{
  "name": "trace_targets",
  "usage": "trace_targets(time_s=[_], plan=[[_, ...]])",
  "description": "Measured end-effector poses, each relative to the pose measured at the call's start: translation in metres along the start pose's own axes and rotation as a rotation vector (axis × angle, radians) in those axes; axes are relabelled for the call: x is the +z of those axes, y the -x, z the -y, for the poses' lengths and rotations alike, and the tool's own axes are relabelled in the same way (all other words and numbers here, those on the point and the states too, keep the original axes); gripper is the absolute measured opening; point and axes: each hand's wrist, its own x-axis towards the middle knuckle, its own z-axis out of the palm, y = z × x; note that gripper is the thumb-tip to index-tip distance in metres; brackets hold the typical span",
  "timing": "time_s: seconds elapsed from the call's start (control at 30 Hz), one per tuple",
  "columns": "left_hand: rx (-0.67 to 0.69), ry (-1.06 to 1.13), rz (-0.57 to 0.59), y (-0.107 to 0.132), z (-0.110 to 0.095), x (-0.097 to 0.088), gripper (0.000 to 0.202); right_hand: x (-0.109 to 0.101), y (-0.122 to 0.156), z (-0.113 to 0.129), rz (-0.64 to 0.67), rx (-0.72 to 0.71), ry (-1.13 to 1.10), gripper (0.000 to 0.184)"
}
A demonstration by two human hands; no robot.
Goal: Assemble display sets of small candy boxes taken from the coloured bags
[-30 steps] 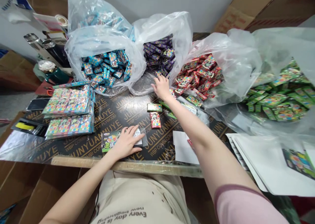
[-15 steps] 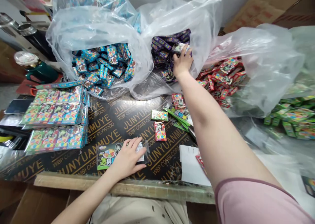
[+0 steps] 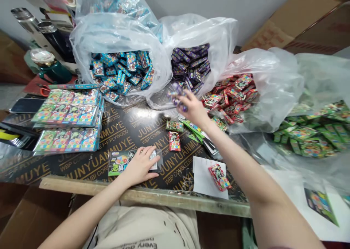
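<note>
My left hand (image 3: 142, 165) lies flat with fingers spread on a clear packet with a printed card (image 3: 117, 163) near the table's front edge. My right hand (image 3: 194, 108) grips a small purple box (image 3: 176, 96), blurred by motion; it may be more than one. The hand is in front of the plastic bag of purple boxes (image 3: 190, 59). Below it on the table are a green box (image 3: 174, 125) and a red box (image 3: 174, 141). Several green-edged cards (image 3: 191, 127) lie partly under my right forearm.
Open bags of blue boxes (image 3: 123, 70), red boxes (image 3: 235, 92) and green boxes (image 3: 314, 136) stand along the back and right. Stacked filled packets (image 3: 68, 110) lie at left. A red box (image 3: 219, 176) rests on white paper (image 3: 201, 172). A wooden strip (image 3: 164, 198) edges the table.
My right hand has come out of the bag of purple boxes, moving toward me and left with purple in its fingers. My left hand stays on the packet. The camera view has shifted.
</note>
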Motion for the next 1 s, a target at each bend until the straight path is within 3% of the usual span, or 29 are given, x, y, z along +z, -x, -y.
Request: trace_targets(time_s=[0.1,0.17,0.23,0.37,0.47,0.57,0.67,0.8,0.93,1.0], plan=[[-0.093,0.222,-0.144,-0.004,-0.004,-0.008,0.072,0.013,0.066,0.04,0.052,-0.09,-0.01,0.044],[-0.23,0.467,-0.301,-0.016,-0.01,-0.019,0.066,0.019,0.095,0.056,0.07,-0.12,0.016,0.039],[-0.393,0.779,-0.419,-0.034,-0.016,-0.031,0.056,0.023,0.111,0.067,0.063,-0.123,0.037,0.034],[-0.639,1.322,-0.46,-0.073,-0.022,-0.049,0.045,0.02,0.121,0.075,0.068,-0.157,0.04,0.035],[-0.675,1.378,-0.517,-0.083,-0.018,-0.054,0.033,0.01,0.125,0.075,0.097,-0.194,0.004,0.051],[-0.651,1.341,-0.507,-0.075,-0.016,-0.057,0.025,-0.004,0.133,0.077,0.005,-0.117,-0.114,0.067],[-0.622,1.319,-0.423,-0.061,-0.021,-0.06,0.023,-0.014,0.138,0.087,-0.084,-0.016,-0.311,0.075],[-0.545,1.334,-0.327,-0.045,-0.035,-0.062,0.03,-0.017,0.143,0.109,-0.029,0.038,-0.688,0.061],[-0.434,1.459,-0.338,-0.031,-0.047,-0.057,0.043,-0.01,0.152,0.133,0.003,0.32,-1.381,0.064],[-0.458,1.507,-0.317,-0.025,-0.05,-0.054,0.048,-0.005,0.16,0.141,0.103,0.417,-1.661,0.064]])
